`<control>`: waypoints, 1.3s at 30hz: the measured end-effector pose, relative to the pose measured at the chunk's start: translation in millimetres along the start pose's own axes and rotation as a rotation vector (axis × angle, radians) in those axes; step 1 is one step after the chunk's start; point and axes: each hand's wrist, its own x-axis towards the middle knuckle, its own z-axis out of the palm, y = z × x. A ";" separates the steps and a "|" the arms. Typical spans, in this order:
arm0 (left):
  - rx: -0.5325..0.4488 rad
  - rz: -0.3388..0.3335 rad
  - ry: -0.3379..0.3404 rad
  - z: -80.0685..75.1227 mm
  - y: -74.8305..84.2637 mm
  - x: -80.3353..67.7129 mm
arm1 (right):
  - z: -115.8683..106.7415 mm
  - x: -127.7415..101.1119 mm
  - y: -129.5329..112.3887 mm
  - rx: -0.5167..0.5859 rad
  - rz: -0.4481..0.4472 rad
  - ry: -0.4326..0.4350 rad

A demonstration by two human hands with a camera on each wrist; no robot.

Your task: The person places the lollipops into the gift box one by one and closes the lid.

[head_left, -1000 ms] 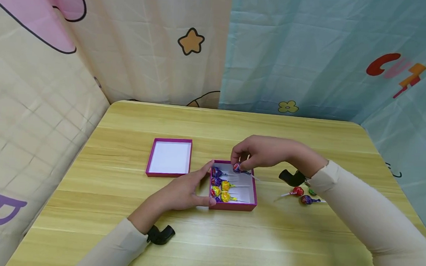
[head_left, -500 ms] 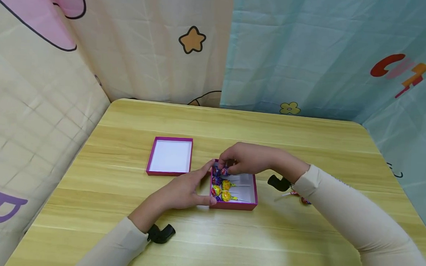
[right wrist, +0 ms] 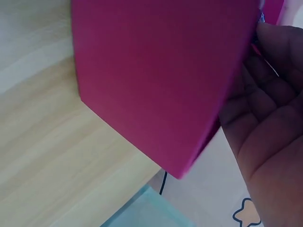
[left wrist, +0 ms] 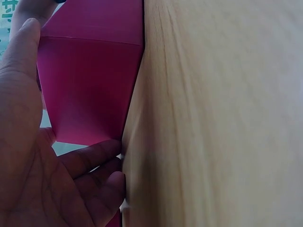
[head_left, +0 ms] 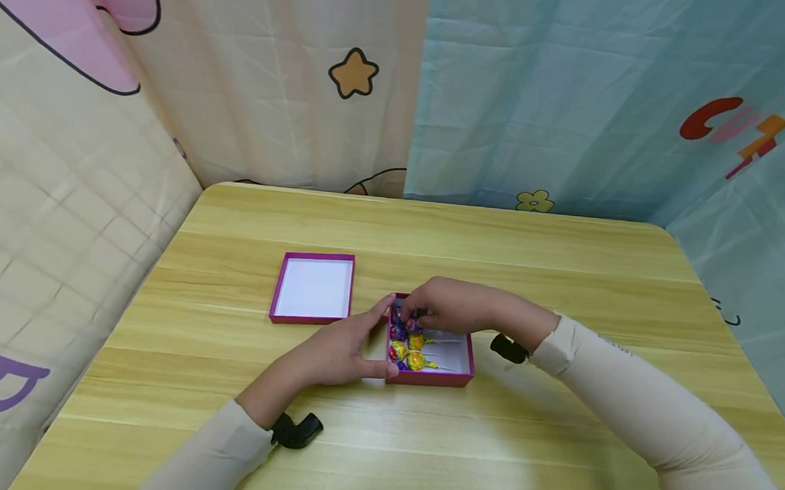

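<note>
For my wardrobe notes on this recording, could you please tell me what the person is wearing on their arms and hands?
Both arms are covered by long, close-fitting cream sleeves, the left sleeve and the right sleeve, each ending at the wrist. A small black device sits at each wrist: one by the left cuff, one by the right. The left hand and right hand are bare, without gloves.

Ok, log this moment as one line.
left hand braces magenta box | right hand places lollipop inside | lid aside
</note>
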 end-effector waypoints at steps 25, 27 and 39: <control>0.007 0.000 0.004 -0.1 0.5 -0.1 | 10.1 -5.1 2.8 -0.084 0.015 0.082; 0.006 0.001 0.004 0.2 0.3 0.1 | 10.1 -6.1 2.0 -0.088 0.019 0.087; 0.009 0.012 0.014 0.4 -0.6 1.0 | 9.8 -8.3 1.3 -0.061 0.029 0.084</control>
